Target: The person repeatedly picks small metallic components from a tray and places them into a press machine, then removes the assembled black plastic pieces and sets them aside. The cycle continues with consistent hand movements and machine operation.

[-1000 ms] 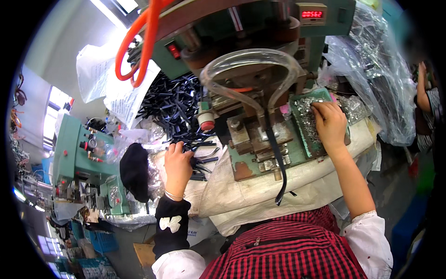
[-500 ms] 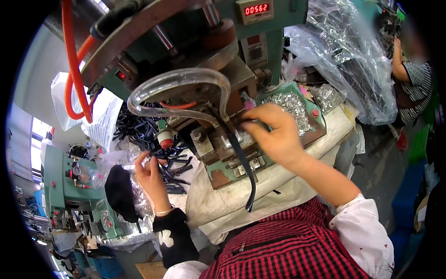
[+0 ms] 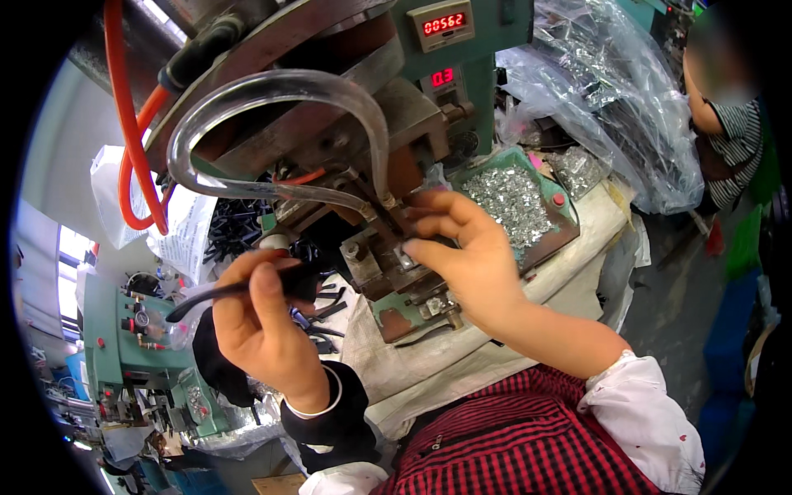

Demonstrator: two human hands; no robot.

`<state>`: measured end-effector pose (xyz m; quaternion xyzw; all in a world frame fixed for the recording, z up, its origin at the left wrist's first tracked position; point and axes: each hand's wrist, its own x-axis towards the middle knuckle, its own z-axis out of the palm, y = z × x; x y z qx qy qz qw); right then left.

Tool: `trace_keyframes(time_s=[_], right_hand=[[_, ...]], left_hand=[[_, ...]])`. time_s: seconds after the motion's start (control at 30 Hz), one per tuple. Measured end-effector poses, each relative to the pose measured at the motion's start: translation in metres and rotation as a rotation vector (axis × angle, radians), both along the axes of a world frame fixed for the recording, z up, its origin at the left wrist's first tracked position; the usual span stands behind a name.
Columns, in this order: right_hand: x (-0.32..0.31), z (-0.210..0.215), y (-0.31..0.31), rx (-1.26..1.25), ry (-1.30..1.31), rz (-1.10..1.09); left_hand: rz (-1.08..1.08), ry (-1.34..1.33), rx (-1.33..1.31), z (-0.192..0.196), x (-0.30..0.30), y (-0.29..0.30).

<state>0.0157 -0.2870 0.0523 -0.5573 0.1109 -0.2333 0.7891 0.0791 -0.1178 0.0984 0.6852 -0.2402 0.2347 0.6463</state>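
The left hand point(image 3: 264, 330) pinches a thin black strap point(image 3: 227, 290) between thumb and fingers, raised off the surface beside the pile of black straps point(image 3: 239, 235), one end free. At the middle, the right hand point(image 3: 462, 256) closes its fingertips on a small metal piece at the press point(image 3: 388, 272), steadying it. Right of it sits the tray of metal clips point(image 3: 516, 202), within easy reach.

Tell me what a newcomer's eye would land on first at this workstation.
First, the clear curved hose looping over the green press machine at the top, with an orange hose beside it on the left. Below, the right hand has its fingertips at the machine's metal fixture, while the left hand pinches a thin black strip. A tray of small silver parts sits right of the fixture.
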Motion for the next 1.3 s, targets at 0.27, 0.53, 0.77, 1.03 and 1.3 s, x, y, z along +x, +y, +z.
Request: trace_keyframes(time_s=[0.27, 0.53, 0.77, 1.03, 1.3], right_hand=[[-0.023, -0.041, -0.076, -1.136, 0.103, -0.398], [-0.021, -0.106, -0.130, -1.231, 0.173, -0.595], [-0.006, -0.102, -0.116, -1.638, -0.016, -0.319], [0.006, -0.096, -0.129, -1.471, -0.092, -0.489], [0.010, -0.088, -0.112, -1.236, 0.039, -0.457]], left_hand=[[-0.160, -0.758, 0.515, -0.054, -0.020, -0.027], [-0.173, -0.840, 0.579, -0.069, -0.010, -0.041], [-0.161, -0.816, 0.563, -0.068, -0.013, -0.041], [0.052, -0.599, 0.679, -0.073, -0.071, 0.029], [0.633, -0.332, 0.941, -0.064, 0.016, 0.140]])
